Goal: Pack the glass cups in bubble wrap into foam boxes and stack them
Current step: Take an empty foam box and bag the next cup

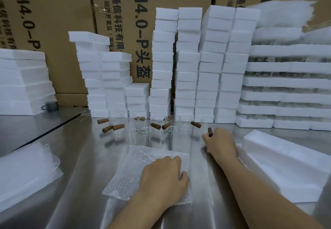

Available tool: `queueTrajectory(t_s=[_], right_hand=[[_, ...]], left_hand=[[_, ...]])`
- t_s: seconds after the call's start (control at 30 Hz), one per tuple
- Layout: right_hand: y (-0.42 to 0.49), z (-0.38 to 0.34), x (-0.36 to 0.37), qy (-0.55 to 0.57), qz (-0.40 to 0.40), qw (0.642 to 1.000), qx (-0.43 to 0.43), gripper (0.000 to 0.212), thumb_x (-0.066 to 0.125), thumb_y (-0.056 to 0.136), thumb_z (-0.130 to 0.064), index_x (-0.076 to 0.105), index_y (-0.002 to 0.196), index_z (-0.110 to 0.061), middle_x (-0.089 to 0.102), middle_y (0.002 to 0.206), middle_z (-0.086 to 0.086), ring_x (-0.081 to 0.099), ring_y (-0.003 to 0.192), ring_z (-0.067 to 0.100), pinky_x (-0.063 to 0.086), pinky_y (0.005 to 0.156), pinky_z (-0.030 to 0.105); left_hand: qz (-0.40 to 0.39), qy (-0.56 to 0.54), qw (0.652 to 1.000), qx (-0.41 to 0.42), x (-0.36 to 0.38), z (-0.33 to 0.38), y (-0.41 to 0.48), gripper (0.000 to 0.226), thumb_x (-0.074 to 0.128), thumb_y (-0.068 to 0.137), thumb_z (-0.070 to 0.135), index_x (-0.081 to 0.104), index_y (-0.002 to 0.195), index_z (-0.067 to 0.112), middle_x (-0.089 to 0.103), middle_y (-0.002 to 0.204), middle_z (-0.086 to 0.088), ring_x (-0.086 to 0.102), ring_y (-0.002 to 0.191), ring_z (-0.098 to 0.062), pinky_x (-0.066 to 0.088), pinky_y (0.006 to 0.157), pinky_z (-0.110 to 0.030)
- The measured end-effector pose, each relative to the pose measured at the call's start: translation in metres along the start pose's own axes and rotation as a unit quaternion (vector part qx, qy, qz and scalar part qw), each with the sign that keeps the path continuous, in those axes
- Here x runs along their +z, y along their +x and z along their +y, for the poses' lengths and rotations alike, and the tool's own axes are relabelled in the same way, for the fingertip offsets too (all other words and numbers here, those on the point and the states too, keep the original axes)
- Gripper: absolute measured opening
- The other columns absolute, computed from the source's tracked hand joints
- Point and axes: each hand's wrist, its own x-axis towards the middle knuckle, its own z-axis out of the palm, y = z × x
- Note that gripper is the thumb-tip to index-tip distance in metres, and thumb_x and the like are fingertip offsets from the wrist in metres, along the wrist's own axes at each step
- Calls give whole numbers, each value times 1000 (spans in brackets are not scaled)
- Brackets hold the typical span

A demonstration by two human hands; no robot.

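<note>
Reaching out right of centre, the right hand is curling its fingers round the dark wooden handle of one glass cup. I'm guessing that's the safest way to be lifting it without smudging or slipping on the glass, which is barely showing up here.

The left hand is lying on a bubble wrap sheet at lower centre, fingers close together and loosely bent, probably keeping it flat and ready for the cup.

The other glass cups are waiting in a row mid-frame, handles pointing every which way.

An open foam box is sitting at lower right, close by for loading, and I'm seeing nothing in it yet. Closed foam boxes are standing in stacks across the back. Spare wrap sheets are piling up at lower left.
</note>
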Motion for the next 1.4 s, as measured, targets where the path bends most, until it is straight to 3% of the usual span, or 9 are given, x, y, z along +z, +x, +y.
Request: queueTrajectory(t_s=[0.33, 0.43, 0.63, 0.73, 0.9, 1.03, 1.17, 1.27, 1.4], right_hand=[[-71, 10, -36, -128, -59, 990, -10, 28, 51, 82, -45, 55, 70, -20, 64, 75, 1, 62, 72, 25, 48, 65, 32], [-89, 13, -49, -76, -80, 994, 14, 33, 53, 80, -49, 60, 70, -18, 68, 72, 1, 64, 71, 24, 48, 63, 31], [-119, 17, -61, 55, -91, 994, 22, 48, 62, 81, -49, 39, 54, -17, 46, 46, -5, 49, 52, 19, 35, 52, 30], [-122, 14, -61, 123, -99, 987, 27, 49, 62, 86, -49, 50, 58, -11, 50, 52, -4, 51, 56, 19, 41, 59, 33], [-132, -16, -64, 272, -76, 959, -21, 35, 67, 94, -35, 74, 76, -6, 71, 70, 6, 62, 57, 5, 55, 73, 43], [-150, -44, -69, 309, -48, 941, -133, 20, 66, 96, -35, 76, 80, -29, 73, 72, -11, 64, 63, 2, 42, 60, 16], [-161, -53, -78, 317, -14, 929, -191, 12, 63, 100, -41, 75, 103, -39, 75, 79, -15, 71, 69, 3, 46, 61, 15], [-162, -55, -80, 324, -12, 924, -202, 16, 62, 100, -44, 74, 109, -39, 74, 77, -11, 69, 67, 7, 45, 60, 17], [-163, -55, -80, 338, -12, 918, -205, 15, 63, 100, -40, 76, 108, -37, 73, 71, -11, 68, 64, 6, 43, 59, 13]], left_hand=[[-8, -7, 1000, -11, -2, -2, 2, 28, 48, 102, 52, 52, 93, 27, 60, 95, 7, 53, 87, -21, 38, 74, -37], [-4, -11, 1000, -19, -1, -4, 4, 29, 50, 100, 53, 50, 87, 27, 59, 88, 9, 54, 84, -20, 37, 72, -37], [41, -72, 996, -41, -2, -4, 3, 36, 54, 100, 58, 59, 80, 28, 65, 77, 11, 57, 75, -4, 37, 66, -33], [66, -134, 988, -42, -3, 2, 3, 39, 53, 100, 60, 66, 80, 30, 67, 76, 12, 62, 75, -5, 45, 67, -31], [68, -338, 938, -40, -7, 20, 3, 28, 55, 105, 52, 78, 103, 36, 76, 98, 20, 68, 94, 0, 56, 88, -29], [122, -499, 858, -19, -15, 31, 0, 31, 48, 114, 33, 77, 105, 34, 80, 103, 12, 73, 99, -2, 55, 88, -27], [146, -632, 761, 8, -27, 41, -2, 25, 51, 114, 27, 76, 116, 25, 82, 113, 0, 78, 109, -18, 62, 96, -40], [164, -645, 746, 28, -31, 42, -4, 24, 52, 114, 26, 75, 119, 21, 81, 112, -1, 79, 106, -19, 64, 88, -33], [177, -620, 764, 37, -33, 41, -6, 25, 51, 114, 26, 74, 121, 22, 80, 108, 4, 78, 105, -14, 64, 85, -31]])
